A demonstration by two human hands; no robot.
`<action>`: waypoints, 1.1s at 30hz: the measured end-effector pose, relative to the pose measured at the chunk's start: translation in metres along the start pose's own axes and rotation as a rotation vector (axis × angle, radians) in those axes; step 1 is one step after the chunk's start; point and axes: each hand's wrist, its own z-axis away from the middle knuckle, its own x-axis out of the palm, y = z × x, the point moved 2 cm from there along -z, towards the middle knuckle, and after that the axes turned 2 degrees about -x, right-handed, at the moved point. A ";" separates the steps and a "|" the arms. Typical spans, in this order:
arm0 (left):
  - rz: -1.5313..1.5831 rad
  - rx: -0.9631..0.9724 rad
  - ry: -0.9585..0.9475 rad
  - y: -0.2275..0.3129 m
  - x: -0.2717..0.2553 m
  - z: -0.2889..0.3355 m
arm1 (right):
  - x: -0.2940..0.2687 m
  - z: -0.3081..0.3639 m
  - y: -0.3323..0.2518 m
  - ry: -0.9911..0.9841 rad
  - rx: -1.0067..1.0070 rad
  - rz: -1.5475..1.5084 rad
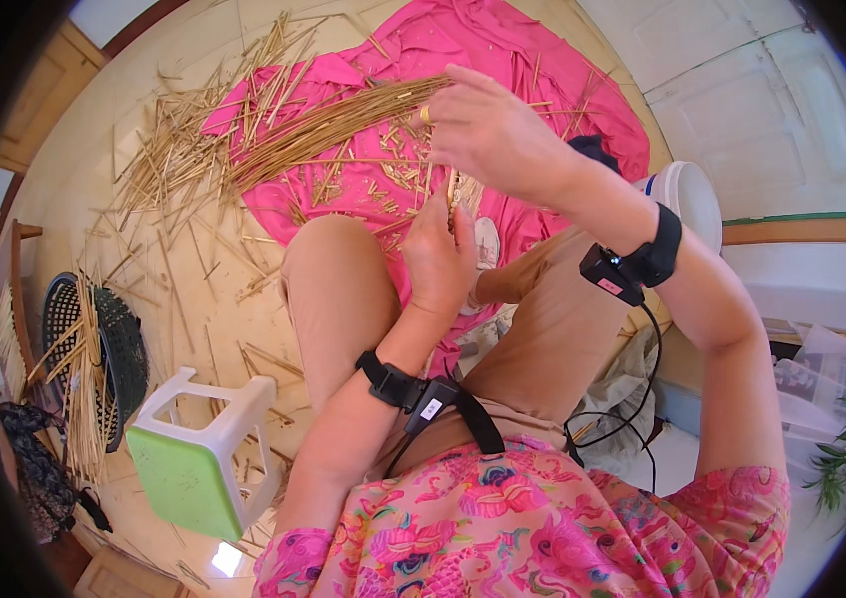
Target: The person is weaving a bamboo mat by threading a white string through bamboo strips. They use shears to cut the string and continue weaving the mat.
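My left hand (441,254) is closed round a narrow plaited straw strip (454,189), which stands up from its fingers above my lap. Just above it and to the right, my right hand (498,135), with a ring on one finger, has its fingers curled in. What they hold, if anything, is hidden behind the hand. A long bundle of straw stalks (343,125) lies on the pink cloth (582,75), its right end by my right fingertips. Short cut straw pieces (383,184) are strewn over the cloth below the bundle.
Loose straw (184,149) covers the tiled floor at the left. A green and white plastic stool (184,478) stands left of my legs, near a dark basket (124,339) with straw across it. A white bucket (692,204) stands at the right. Cables (657,369) hang from my wrist straps.
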 end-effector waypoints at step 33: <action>-0.028 0.003 -0.106 -0.002 0.006 0.009 | 0.014 0.006 -0.016 -0.247 -0.071 0.100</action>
